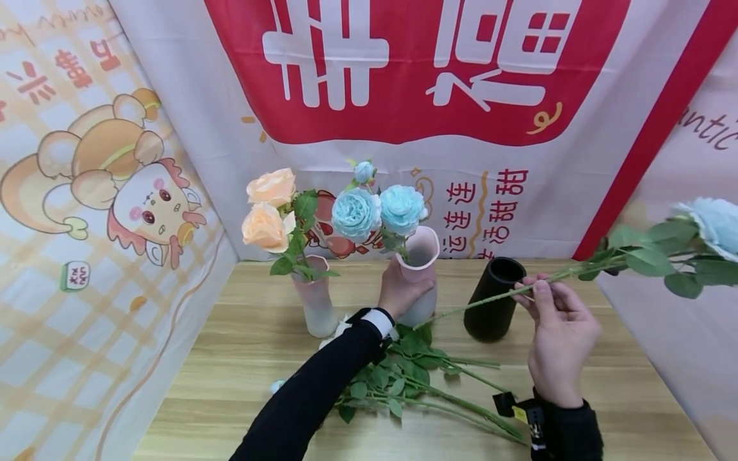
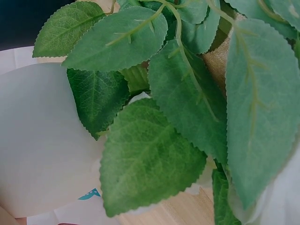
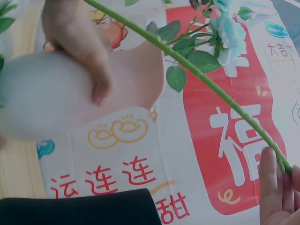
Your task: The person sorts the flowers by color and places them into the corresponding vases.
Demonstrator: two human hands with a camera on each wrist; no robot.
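My left hand (image 1: 396, 289) grips a pink-and-white vase (image 1: 419, 272) that bears blue artificial flowers (image 1: 377, 211); in the right wrist view its fingers wrap round the same vase (image 3: 126, 84). My right hand (image 1: 562, 333) pinches the long green stem (image 3: 211, 86) of another blue flower (image 1: 715, 227), whose bloom points right and whose bare end slants down left, overlapping the black vase (image 1: 492, 301). In the left wrist view, large green leaves (image 2: 150, 154) cover much of the picture, and a pale vase side (image 2: 42, 140) shows at left.
A second pink-and-white vase (image 1: 317, 307) with peach roses (image 1: 268, 218) stands to the left. Several leafy stems (image 1: 415, 378) lie on the wooden table (image 1: 213, 384) near my left forearm, partly hidden by it. Printed cloth (image 1: 184, 77) rises behind the table and at both sides.
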